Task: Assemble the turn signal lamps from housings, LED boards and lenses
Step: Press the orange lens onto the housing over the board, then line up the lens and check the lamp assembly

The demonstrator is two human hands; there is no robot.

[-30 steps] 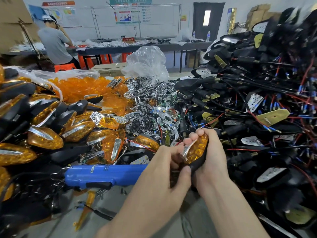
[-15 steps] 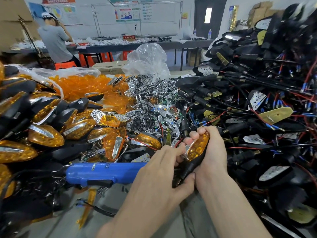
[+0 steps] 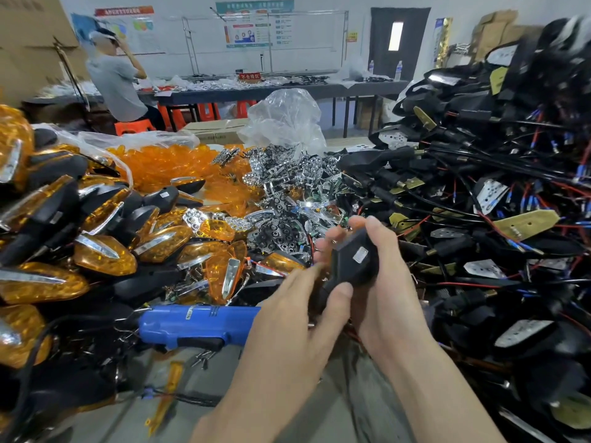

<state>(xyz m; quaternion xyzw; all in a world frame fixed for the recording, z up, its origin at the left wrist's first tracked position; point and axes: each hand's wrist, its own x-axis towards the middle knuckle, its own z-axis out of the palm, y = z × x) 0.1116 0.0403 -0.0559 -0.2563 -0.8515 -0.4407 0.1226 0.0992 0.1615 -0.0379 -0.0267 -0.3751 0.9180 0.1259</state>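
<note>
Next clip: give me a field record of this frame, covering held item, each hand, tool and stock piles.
held item: lamp, black back and label toward camera
left hand: grips its lower end
right hand: grips its upper end
tool: blue power tool, lying unheld
left pile: finished amber lamps
right pile: black housings with wires
behind: amber lenses, chrome reflectors

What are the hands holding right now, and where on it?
One turn signal lamp, black back toward the camera. The right hand wraps its upper right side; the left hand pinches its lower left end.
</note>
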